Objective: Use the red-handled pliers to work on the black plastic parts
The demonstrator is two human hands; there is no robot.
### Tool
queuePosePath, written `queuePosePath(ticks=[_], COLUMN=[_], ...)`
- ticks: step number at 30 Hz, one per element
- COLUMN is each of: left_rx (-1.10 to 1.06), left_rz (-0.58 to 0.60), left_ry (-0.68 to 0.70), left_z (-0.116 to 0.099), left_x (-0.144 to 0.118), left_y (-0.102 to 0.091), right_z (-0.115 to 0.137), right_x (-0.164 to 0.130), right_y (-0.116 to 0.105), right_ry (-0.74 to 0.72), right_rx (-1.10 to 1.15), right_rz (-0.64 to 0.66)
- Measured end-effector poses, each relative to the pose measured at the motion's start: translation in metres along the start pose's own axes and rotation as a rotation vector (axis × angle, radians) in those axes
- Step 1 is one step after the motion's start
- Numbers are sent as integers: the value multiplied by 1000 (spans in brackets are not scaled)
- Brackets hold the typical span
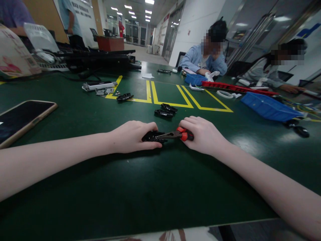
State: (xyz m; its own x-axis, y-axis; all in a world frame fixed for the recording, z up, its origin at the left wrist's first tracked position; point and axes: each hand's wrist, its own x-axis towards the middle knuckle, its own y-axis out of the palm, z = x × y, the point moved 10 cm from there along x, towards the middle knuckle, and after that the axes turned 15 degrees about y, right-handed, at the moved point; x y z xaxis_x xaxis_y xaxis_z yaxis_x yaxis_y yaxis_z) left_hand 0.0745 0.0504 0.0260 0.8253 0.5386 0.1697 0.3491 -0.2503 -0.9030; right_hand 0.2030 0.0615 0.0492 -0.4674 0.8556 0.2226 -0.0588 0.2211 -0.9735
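My left hand [134,136] pinned a small black part [151,136] to the green table [160,187]; my right hand [202,135] clamped the red-handled pliers [175,135], noses on it. I judged a twist could slip them off, nicking my fingers.

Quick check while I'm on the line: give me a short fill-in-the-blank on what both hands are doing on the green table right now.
1. The right hand grips pliers whose handles are red and ____.
2. The left hand presses a small ____ -coloured part onto the table.
3. The pliers' tip points toward the ____ hand.
4. A phone lies screen-up on the person's ____ side.

Missing words: black; black; left; left
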Motion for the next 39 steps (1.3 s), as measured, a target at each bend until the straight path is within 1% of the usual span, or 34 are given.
queuePosePath(ticks=[7,13,17,23,28,31,39], left_rx=[48,71,50,72,65,66,76], left_rz=[32,36,49,26,17,18,-9], left_ry=[20,17,15,20,24,14,4], left_z=[2,-1,-1,2,2,2,-1], left_x=[2,1,2,3,3,2,2], left_y=[5,3,4,3,3,3,-2], right_z=[4,4,4,4,4,3,-7], right_x=[-1,0,0,0,-1,-1,-1], right_y=[3,-4,-5,0,-1,-1,-3], right_ry=[-3,-29,-35,-38,-33,-25,37], right_rx=[24,-23,-38,-79,-96,-68,120], right_rz=[12,-19,-15,-14,-40,-35,-18])
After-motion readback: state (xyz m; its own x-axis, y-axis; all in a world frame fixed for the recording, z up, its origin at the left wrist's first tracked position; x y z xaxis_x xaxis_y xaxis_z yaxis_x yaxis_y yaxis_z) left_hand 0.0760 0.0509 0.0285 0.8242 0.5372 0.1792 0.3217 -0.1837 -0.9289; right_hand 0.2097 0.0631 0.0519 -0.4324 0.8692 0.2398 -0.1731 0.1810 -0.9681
